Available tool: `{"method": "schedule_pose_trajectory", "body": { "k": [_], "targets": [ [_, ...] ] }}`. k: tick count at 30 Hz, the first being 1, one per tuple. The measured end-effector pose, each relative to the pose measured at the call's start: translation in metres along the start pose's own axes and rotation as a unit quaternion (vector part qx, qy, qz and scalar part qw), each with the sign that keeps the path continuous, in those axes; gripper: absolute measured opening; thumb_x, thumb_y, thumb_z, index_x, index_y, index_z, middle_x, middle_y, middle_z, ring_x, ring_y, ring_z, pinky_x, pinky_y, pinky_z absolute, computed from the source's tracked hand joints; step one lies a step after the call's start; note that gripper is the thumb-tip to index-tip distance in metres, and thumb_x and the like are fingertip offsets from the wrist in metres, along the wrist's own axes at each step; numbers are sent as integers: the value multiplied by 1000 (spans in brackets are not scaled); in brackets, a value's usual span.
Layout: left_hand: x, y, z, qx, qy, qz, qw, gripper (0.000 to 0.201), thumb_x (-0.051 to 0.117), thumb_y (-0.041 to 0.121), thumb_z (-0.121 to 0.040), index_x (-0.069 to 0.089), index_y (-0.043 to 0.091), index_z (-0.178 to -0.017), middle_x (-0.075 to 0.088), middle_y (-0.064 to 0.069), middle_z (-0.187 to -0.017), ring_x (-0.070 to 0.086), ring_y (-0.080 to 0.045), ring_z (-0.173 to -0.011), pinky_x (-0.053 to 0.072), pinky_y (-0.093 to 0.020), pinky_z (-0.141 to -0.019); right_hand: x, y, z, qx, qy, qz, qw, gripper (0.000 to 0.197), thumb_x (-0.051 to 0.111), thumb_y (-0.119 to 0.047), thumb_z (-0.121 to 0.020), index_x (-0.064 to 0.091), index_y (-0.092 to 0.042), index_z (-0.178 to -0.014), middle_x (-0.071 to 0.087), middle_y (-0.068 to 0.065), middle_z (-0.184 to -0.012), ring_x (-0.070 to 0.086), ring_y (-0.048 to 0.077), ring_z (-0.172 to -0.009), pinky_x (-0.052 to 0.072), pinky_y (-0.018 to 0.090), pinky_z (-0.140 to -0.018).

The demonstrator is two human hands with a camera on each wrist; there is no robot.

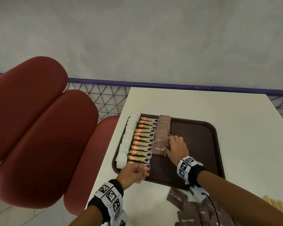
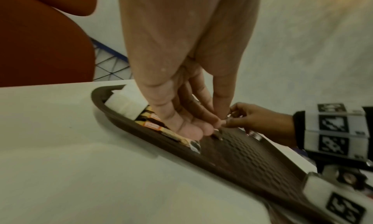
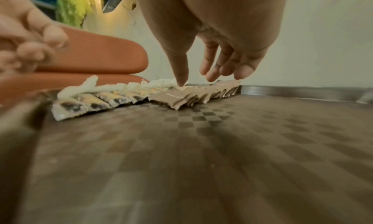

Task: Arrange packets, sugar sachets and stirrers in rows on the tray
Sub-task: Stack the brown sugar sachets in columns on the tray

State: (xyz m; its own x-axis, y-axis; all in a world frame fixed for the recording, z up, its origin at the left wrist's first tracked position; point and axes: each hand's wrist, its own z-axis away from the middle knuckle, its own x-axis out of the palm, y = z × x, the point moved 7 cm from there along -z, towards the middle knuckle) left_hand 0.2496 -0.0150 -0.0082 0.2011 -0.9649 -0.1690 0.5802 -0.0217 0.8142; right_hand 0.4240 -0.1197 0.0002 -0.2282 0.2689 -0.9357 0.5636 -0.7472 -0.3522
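Observation:
A brown tray (image 1: 194, 144) lies on the white table. Along its left side run three rows: white sachets (image 1: 127, 139), orange-and-gold granules packets (image 1: 144, 141) and brown sugar sachets (image 1: 162, 131). My right hand (image 1: 173, 144) lies on the near end of the brown sugar row (image 3: 181, 96), fingers spread and thumb tip pressing down. My left hand (image 1: 142, 170) is at the tray's near left corner. Its fingertips (image 2: 191, 130) rest on the nearest granules packet (image 2: 155, 126). Neither hand grips anything that I can see.
Loose brown sugar sachets (image 1: 191, 214) lie in a heap on the table (image 1: 235, 115) just in front of the tray. Pale wooden stirrers (image 1: 274, 201) show blurred at the right edge. Red padded seats (image 1: 39, 128) stand left of the table, and a mesh railing (image 1: 104, 97) runs behind.

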Motion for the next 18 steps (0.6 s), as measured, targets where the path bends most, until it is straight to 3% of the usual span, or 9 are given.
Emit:
{"method": "schedule_pose_trajectory", "body": {
  "k": [3,6,10,13,18],
  "targets": [
    [32,-5,8,16,-62,-101,993,16,58,8,-89,64,18,-100,65,8,-91,59,-4,-83,46,-11,-67,-9,15,23,14,3,-51,999,31,57,-26,-87,48,-18,-115,51,2,-117,42,21,-111,37,31,-94],
    [59,-12,18,41,-79,-195,977,20,63,14,-87,65,17,-107,62,7,-109,57,-5,-93,44,-6,-75,-10,35,54,23,-25,-86,996,31,60,-23,-84,51,-18,-113,54,2,-112,44,21,-109,36,30,-93],
    [81,-16,25,73,-81,-282,953,35,66,21,-85,58,24,-119,50,8,-122,50,-8,-105,46,-18,-90,-9,58,101,24,-77,-131,988,28,62,-20,-84,54,-16,-110,52,-2,-104,44,17,-105,36,26,-94],
    [92,-16,27,94,-82,-335,934,52,67,27,-84,47,20,-131,41,2,-137,44,-12,-120,38,-24,-103,-14,70,132,16,-112,-134,985,29,62,-20,-84,54,-14,-111,45,-5,-101,41,14,-101,36,27,-97],
    [115,-27,35,86,-126,-449,880,98,69,49,-76,12,18,-149,5,-1,-157,9,-22,-143,19,-31,-116,-25,89,176,11,-155,-54,986,45,61,-37,-82,48,-21,-122,46,0,-119,40,19,-113,35,27,-97]
  ]
}}
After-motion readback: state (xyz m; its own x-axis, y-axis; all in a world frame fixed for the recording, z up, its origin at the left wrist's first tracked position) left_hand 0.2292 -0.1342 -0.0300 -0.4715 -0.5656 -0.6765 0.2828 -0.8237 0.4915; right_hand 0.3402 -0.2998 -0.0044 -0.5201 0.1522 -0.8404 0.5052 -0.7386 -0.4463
